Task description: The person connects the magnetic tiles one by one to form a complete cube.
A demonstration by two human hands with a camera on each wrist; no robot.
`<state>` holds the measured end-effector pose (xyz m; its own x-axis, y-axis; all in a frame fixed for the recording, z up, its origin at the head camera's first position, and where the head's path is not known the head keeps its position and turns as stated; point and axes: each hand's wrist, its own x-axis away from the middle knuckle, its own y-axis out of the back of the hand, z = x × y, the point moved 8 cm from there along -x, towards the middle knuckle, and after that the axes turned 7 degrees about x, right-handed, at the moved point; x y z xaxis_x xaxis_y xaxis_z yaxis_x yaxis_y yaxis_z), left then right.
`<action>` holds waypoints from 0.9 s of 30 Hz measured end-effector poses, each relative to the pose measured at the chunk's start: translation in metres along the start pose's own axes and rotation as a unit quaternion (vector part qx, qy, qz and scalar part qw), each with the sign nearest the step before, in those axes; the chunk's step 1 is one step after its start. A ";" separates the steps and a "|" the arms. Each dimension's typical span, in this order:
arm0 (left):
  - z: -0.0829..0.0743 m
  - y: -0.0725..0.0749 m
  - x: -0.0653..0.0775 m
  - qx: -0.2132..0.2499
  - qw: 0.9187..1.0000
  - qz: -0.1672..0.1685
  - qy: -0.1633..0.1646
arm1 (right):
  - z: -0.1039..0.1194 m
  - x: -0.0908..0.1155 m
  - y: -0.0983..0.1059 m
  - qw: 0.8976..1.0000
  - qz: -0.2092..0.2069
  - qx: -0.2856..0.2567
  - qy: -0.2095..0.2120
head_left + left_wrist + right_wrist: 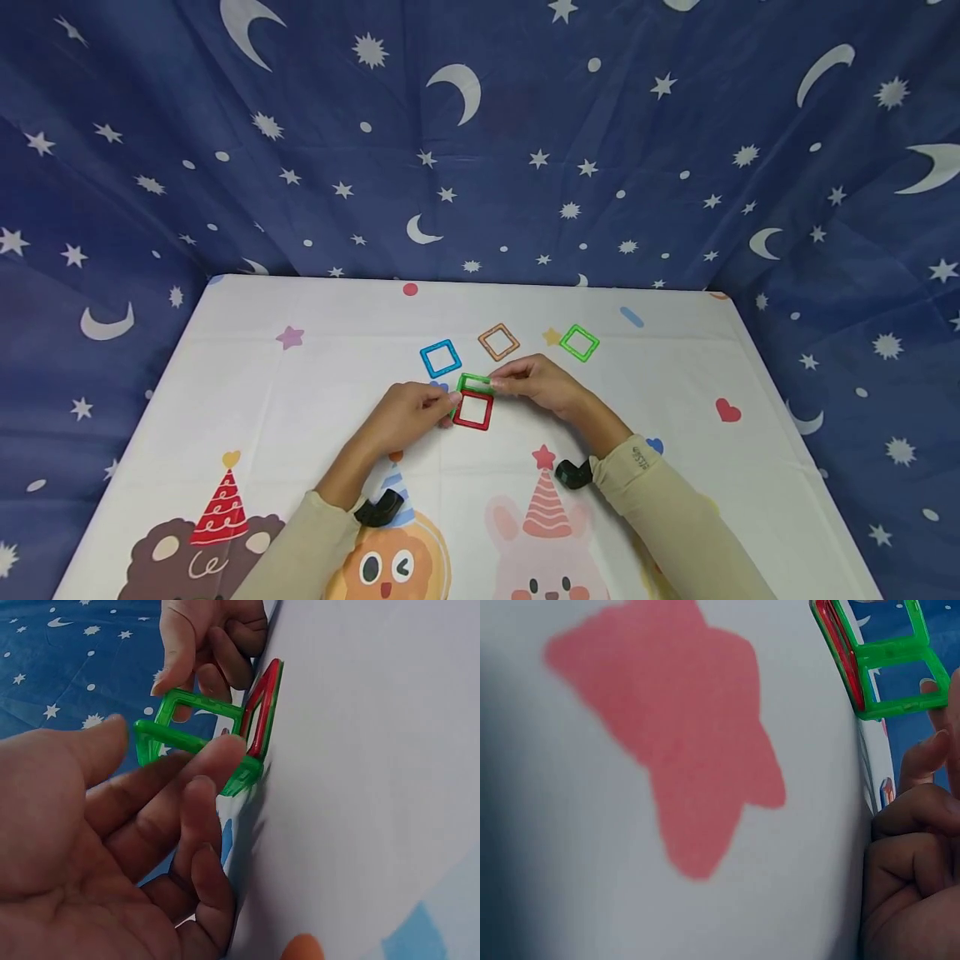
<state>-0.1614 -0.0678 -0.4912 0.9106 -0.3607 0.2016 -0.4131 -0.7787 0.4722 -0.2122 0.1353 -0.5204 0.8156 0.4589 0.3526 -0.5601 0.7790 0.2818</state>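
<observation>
A red square frame tile (471, 426) lies on the white tablecloth, with a green rim along its underside in the wrist views. At its far edge stands a green frame tile (476, 377), and a second green frame tile (174, 737) stands along its left edge, the two meeting at a corner. My left hand (408, 417) holds the left green tile between thumb and fingers. From the far right, my right hand (540, 385) pinches the far green tile. The right wrist view shows both green tiles upright beside the red one, with my right hand mostly out of view.
Beyond the hands lie a blue frame tile (427, 363), an orange frame tile (488, 350) and another green frame tile (572, 352). The tablecloth (247, 400) carries printed animals and shapes. A blue curtain (510, 217) with moons and stars hangs along the table's back and sides.
</observation>
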 end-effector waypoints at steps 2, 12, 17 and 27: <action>0.002 0.001 -0.001 0.009 1.000 -0.006 0.003 | -0.001 0.000 -0.001 1.000 0.000 0.010 -0.002; -0.003 0.003 -0.002 0.031 0.999 -0.018 -0.010 | 0.005 0.001 -0.006 0.999 0.038 0.023 0.015; -0.002 0.002 -0.001 0.027 0.999 -0.019 -0.001 | 0.005 0.001 -0.007 0.999 0.034 0.022 0.011; 0.000 0.004 -0.001 0.051 0.998 -0.029 0.015 | 0.000 0.000 -0.003 0.999 -0.006 0.026 -0.034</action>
<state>-0.1643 -0.0703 -0.4891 0.9327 -0.2987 0.2022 -0.3567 -0.8470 0.3941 -0.2102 0.1328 -0.5218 0.8112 0.4191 0.4079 -0.5592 0.7601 0.3310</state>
